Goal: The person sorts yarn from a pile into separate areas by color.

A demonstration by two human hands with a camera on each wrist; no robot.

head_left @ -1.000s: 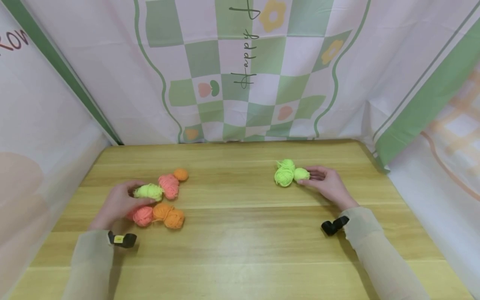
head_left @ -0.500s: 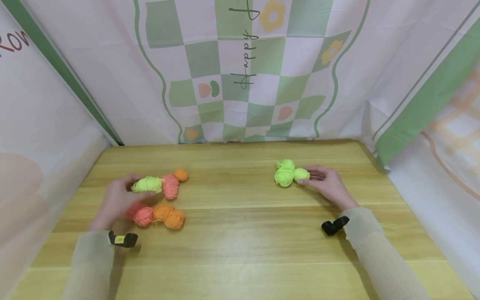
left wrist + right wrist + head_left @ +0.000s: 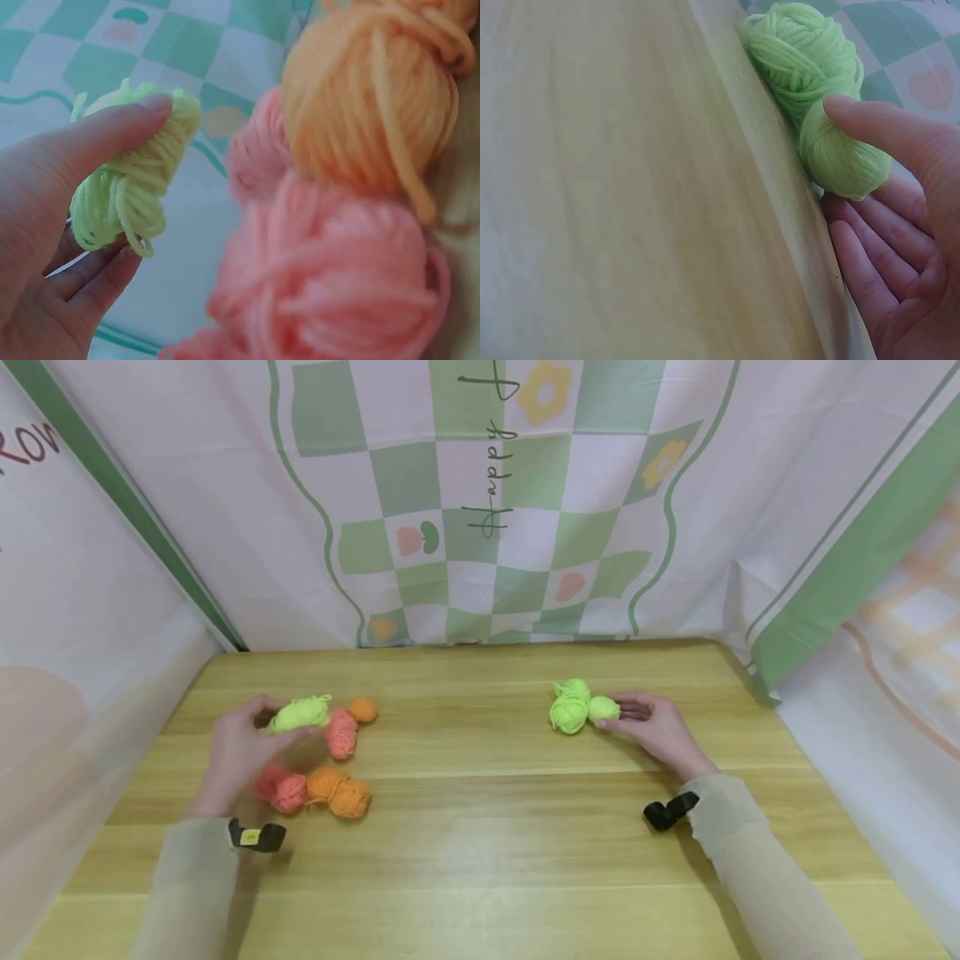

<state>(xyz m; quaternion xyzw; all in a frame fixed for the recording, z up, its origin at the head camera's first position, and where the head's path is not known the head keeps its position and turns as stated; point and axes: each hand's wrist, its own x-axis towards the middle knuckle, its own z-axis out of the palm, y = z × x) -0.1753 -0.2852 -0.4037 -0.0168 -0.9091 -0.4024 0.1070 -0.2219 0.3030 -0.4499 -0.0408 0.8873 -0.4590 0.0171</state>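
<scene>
In the head view my left hand [image 3: 243,743] holds a pale yellow-green ball of yarn [image 3: 300,714] above the table. The left wrist view shows the thumb over the top of that yarn and the fingers beneath it. At the right, my right hand [image 3: 660,731] has its thumb and fingers around a small light green yarn ball [image 3: 603,708], which rests on the table. Touching that ball is a larger bright green yarn bundle [image 3: 570,708]. In the right wrist view the thumb lies on the small ball [image 3: 844,161].
Near my left hand lie a pink yarn ball [image 3: 342,733], a small orange ball [image 3: 363,709], further pink yarn [image 3: 288,792] and an orange bundle [image 3: 339,792]. A printed curtain [image 3: 480,527] hangs behind the wooden table [image 3: 480,827].
My left hand has lifted the yellow-green yarn up off the table, away from the pink yarn around it. The right hand and the green yarn have stayed in place.
</scene>
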